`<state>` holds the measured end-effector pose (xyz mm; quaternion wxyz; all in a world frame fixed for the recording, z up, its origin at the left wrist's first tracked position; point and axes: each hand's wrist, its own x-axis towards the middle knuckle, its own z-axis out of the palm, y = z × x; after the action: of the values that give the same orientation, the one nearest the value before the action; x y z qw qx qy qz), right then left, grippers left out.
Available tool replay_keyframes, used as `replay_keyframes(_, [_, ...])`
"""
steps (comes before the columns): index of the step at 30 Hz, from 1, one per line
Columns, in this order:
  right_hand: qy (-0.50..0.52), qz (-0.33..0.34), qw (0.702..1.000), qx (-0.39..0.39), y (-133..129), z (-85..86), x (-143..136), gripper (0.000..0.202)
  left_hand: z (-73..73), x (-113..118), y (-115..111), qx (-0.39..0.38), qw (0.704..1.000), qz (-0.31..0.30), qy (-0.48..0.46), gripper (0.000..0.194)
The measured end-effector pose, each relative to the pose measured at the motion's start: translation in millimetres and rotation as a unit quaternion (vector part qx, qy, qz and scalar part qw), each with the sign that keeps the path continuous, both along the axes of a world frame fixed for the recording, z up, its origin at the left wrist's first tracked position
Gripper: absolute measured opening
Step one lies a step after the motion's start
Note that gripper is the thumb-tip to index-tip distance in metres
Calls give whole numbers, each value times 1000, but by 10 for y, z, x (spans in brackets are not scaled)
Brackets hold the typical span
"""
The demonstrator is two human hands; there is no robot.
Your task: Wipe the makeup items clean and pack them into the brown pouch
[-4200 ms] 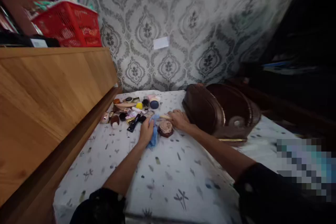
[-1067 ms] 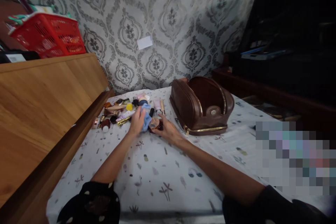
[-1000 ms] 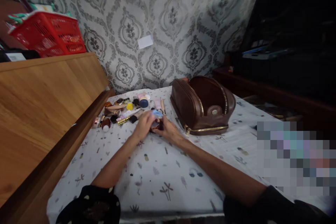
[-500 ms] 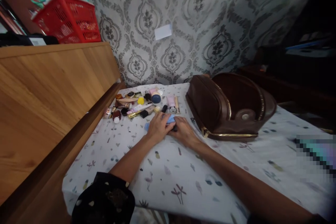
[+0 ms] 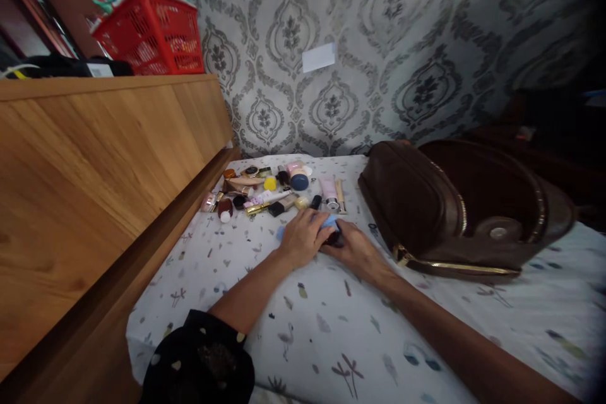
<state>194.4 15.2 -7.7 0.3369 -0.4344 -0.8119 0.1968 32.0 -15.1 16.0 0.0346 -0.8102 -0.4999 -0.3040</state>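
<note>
My left hand is closed on a blue cloth, seemingly against a small dark item, mostly hidden, between my hands above the printed cover. My right hand grips that item. I'd brace it with the right grip and move the cloth in short, light strokes, clear of the brown bag and, beyond, the pink tube and loose cosmetics.

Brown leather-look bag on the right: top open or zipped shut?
Open: the brown leather-look bag has its top zipper edges spread apart, showing the dark interior.
</note>
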Motion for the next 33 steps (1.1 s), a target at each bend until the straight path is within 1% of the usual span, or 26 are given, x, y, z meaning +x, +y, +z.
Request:
replay_keyframes(4, [-6,0,1000,-12,-38,60,1,34,44,-57,-14,10,999,2,-34,36])
replay_keyframes(11, [0,-8,1000,-27,-33,57,-13,38,104,-189,9,13,999,-5,-48,30])
replay_keyframes(12, [3,-5,1000,-27,-44,74,-14,38,135,-229,24,24,998,1,-52,28])
replay_keyframes(13, [5,-2,1000,-29,-60,99,-14,39,178,-287,42,38,998,24,-51,26])
replay_keyframes(15, [5,4,999,-35,-98,164,-14,38,294,-475,82,64,991,107,-40,23])
replay_keyframes(16, [1,5,999,-39,-117,197,-14,37,358,-606,101,67,980,183,-26,22])
replay_keyframes(19, [-16,-5,999,-46,-154,262,-16,34,508,-1117,135,67,948,311,-35,23])
replay_keyframes(21, [-21,-9,999,-48,-161,271,-18,32,537,-1493,134,50,914,401,-43,26])
replay_keyframes(23, [-19,-3,999,-44,-159,264,-20,28,503,-1834,121,13,884,465,-43,31])
replay_keyframes(25, [-15,0,999,-36,-154,255,-20,26,428,-2103,106,-39,870,491,-34,34])
replay_keyframes(27, [-13,-1,999,-33,-149,252,-20,24,339,-2287,96,-88,865,493,-23,34])
replay_keyframes(30, [-10,2,999,-34,-144,258,-17,24,234,-2435,98,-125,863,490,-7,34])
replay_keyframes(33, [-13,-2,999,-37,-142,266,-15,26,206,-2500,110,-128,855,503,-10,34])
